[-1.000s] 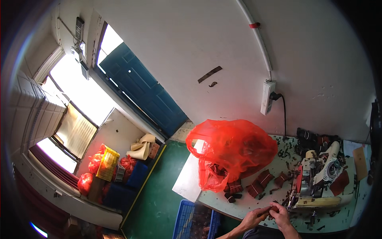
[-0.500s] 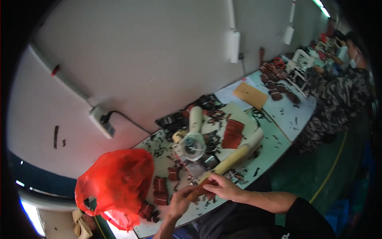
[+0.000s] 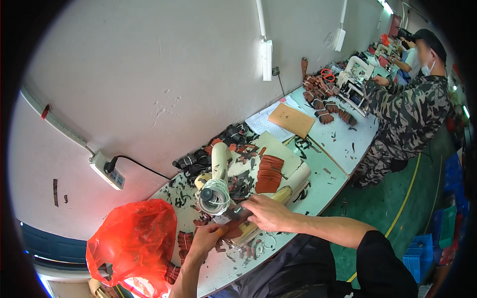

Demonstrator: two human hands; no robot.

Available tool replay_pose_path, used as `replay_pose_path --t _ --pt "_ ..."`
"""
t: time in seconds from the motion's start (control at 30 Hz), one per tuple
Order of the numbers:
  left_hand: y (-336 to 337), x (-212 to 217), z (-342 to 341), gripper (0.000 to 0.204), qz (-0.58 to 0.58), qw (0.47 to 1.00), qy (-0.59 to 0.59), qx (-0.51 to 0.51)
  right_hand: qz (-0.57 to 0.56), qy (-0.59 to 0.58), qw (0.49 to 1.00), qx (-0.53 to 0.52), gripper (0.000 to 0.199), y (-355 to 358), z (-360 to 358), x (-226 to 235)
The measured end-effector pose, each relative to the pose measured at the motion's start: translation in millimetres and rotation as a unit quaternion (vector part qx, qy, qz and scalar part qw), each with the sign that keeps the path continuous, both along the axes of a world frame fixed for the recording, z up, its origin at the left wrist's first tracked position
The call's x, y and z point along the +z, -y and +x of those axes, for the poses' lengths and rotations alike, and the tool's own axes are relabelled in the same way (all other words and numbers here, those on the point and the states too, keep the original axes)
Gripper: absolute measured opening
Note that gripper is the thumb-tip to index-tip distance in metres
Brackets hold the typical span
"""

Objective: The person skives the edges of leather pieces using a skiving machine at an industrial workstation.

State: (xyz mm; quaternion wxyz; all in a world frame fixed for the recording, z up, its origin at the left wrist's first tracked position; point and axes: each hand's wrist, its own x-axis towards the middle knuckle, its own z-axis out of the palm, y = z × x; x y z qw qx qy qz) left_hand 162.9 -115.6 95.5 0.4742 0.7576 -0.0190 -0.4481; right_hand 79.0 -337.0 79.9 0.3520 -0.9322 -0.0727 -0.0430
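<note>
My left hand [image 3: 204, 239] is closed on a small stack of reddish-brown leather strips [image 3: 233, 229] at the front of a cream bench machine [image 3: 299, 174]. Above and to the right of it, my right hand [image 3: 271, 213] reaches to the machine's working end, fingers curled together; what they grip is hidden. A white cord is coiled round the machine's upright head [image 3: 214, 196], just beyond both hands. A row of cut red-brown strips [image 3: 270, 174] lies on the machine bed, with dark scraps beside it.
A red plastic bag [image 3: 133, 243] stands at the left, beside tied brown bundles [image 3: 185, 240]. Black bundles [image 3: 191, 164] lie along the wall. A brown envelope [image 3: 291, 119] rests farther right. A person in camouflage [image 3: 410, 107] works at another machine [image 3: 355, 74]. Blue crates [image 3: 419, 256] stand on the floor.
My hands, together on a brown piece before, have parted. The right has moved up to the machine head; the left now has the strips beside it. The view has shifted a little.
</note>
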Motion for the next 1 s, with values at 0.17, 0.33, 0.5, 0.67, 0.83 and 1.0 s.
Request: replay_pose_path --t 0.17,0.33,0.5,0.67,0.83,1.0 --pt "-4 -3 -5 0.022 -0.027 0.999 -0.033 0.020 -0.005 -0.078 0.997 0.011 0.020 -1 8 -9" --pt "-9 -5 3 0.022 0.023 1.000 -0.006 -0.005 0.041 -0.083 0.995 0.024 0.013 8 2 -3" --pt "2 -15 -2 0.022 -0.008 1.000 -0.001 0.027 0.074 -0.032 0.996 0.026 0.014 -4 5 -6" --pt "-10 -8 -1 0.021 -0.008 1.000 0.002 0.021 0.080 -0.073 0.993 -0.040 0.011 -5 4 5" --pt "-3 -8 0 0.022 0.043 0.998 0.038 0.015 0.081 -0.088 0.993 0.013 0.015 0 3 -6" --pt "-2 -7 -3 0.021 -0.029 0.999 -0.007 0.038 0.059 -0.096 0.994 0.000 0.015 -8 9 4"
